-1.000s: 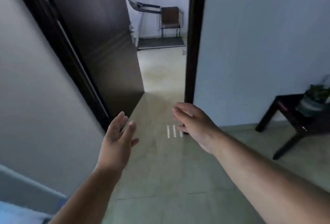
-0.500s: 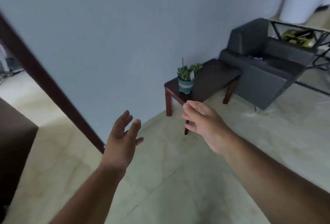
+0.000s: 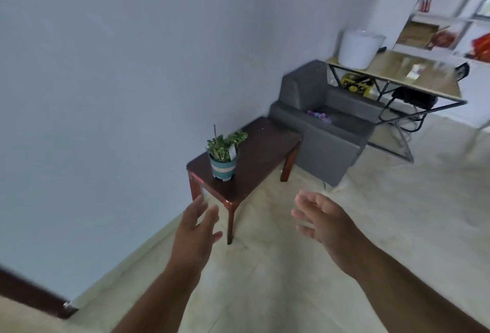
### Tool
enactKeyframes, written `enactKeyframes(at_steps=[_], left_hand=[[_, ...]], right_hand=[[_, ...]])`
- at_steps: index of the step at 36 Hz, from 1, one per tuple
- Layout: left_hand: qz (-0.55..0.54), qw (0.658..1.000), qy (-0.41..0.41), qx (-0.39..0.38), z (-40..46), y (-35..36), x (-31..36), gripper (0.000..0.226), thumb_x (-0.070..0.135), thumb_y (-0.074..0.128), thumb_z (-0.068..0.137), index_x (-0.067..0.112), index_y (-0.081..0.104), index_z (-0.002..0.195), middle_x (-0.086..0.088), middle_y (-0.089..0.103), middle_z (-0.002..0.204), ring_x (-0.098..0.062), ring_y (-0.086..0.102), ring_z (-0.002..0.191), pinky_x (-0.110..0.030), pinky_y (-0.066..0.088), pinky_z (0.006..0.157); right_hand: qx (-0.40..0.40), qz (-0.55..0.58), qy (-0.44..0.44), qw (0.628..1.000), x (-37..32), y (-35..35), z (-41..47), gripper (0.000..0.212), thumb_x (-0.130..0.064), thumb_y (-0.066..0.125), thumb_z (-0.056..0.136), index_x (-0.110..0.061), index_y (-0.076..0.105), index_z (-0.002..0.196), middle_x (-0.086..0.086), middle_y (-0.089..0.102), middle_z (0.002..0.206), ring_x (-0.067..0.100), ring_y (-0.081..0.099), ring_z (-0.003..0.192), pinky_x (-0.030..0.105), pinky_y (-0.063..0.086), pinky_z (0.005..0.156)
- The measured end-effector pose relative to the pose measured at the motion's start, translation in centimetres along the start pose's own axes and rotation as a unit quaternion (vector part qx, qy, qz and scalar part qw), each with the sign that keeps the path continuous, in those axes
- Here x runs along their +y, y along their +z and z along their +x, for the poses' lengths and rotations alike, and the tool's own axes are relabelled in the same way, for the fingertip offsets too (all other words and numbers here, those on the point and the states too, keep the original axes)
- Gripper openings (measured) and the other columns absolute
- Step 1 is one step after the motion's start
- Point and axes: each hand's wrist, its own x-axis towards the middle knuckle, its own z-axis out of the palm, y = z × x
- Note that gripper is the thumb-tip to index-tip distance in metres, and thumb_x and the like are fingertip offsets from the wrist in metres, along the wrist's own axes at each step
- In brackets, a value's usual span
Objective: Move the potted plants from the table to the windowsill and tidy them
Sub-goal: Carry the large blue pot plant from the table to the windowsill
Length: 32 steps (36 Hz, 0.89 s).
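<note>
One potted plant point(image 3: 223, 156) now stands in full view on the table point(image 3: 254, 163); left hand point(image 3: 195, 229) and right hand point(image 3: 322, 217), empty and spread, have drawn nearer, so pickup looks next.

Grey armchair point(image 3: 326, 131), desk point(image 3: 413, 75) bearing what looks like a white bucket point(image 3: 358, 47).

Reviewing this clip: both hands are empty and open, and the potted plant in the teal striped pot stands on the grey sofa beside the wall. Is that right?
Not quite. In the head view the potted plant stands on the dark wooden table, near its end, not on the grey sofa beyond it. The rest holds: the left hand and right hand are empty and open.
</note>
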Motion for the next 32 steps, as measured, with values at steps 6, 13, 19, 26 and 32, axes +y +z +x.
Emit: enactKeyframes(at_steps=[6, 13, 19, 26, 32], left_hand=[[0.006, 0.999, -0.018, -0.05, 5.7, 2.8, 0.6, 0.01, 0.038, 0.056, 0.101, 0.041, 0.053, 0.11, 0.008, 0.06, 0.123, -0.014, 0.063, 0.112, -0.035, 0.058, 0.081], [0.025, 0.998, -0.046, -0.022, 11.3, 6.1, -0.7, 0.055, 0.044, 0.059, 0.097, 0.031, 0.042, 0.148, 0.002, 0.051, 0.145, -0.017, 0.063, 0.115, -0.034, 0.061, 0.078], [0.019, 0.999, -0.044, 0.018, 16.0, 9.9, -0.8, 0.052, 0.039, 0.061, 0.097, 0.027, 0.046, 0.146, 0.004, 0.055, 0.139, -0.011, 0.067, 0.107, -0.04, 0.061, 0.085], [0.035, 0.993, -0.066, 0.093, 20.1, 14.8, -0.8, 0.019, 0.035, 0.062, 0.097, 0.046, 0.055, 0.111, 0.011, 0.06, 0.123, -0.016, 0.067, 0.107, -0.043, 0.06, 0.083], [0.027, 0.981, -0.104, 0.163, 23.0, 16.8, -2.9, 0.057, 0.033, 0.063, 0.097, 0.023, 0.041, 0.149, -0.003, 0.052, 0.141, -0.019, 0.067, 0.108, -0.042, 0.06, 0.081]], right_hand=[[0.014, 0.005, 0.022, 1.0, -0.8, -0.9, 5.1, 0.054, -0.044, 0.057, 0.099, -0.019, 0.046, 0.146, -0.009, 0.062, 0.128, 0.009, 0.062, 0.119, 0.037, 0.053, 0.102], [-0.009, -0.004, 0.04, 0.999, -1.2, -2.1, 12.0, 0.05, -0.042, 0.055, 0.1, -0.021, 0.047, 0.145, -0.011, 0.062, 0.127, 0.008, 0.063, 0.117, 0.032, 0.053, 0.097], [-0.052, 0.014, 0.048, 0.997, -1.5, -4.3, 20.2, 0.053, -0.044, 0.056, 0.099, -0.021, 0.046, 0.147, -0.014, 0.062, 0.123, 0.009, 0.063, 0.119, 0.033, 0.053, 0.101], [-0.108, 0.013, 0.061, 0.992, -2.1, -7.2, 30.0, 0.056, -0.04, 0.055, 0.101, -0.016, 0.043, 0.15, -0.009, 0.061, 0.123, 0.008, 0.064, 0.115, 0.031, 0.055, 0.097], [-0.151, -0.003, 0.081, 0.985, -2.8, -7.6, 37.2, 0.057, -0.04, 0.057, 0.101, -0.014, 0.043, 0.149, -0.006, 0.059, 0.126, 0.013, 0.063, 0.119, 0.032, 0.055, 0.096]])
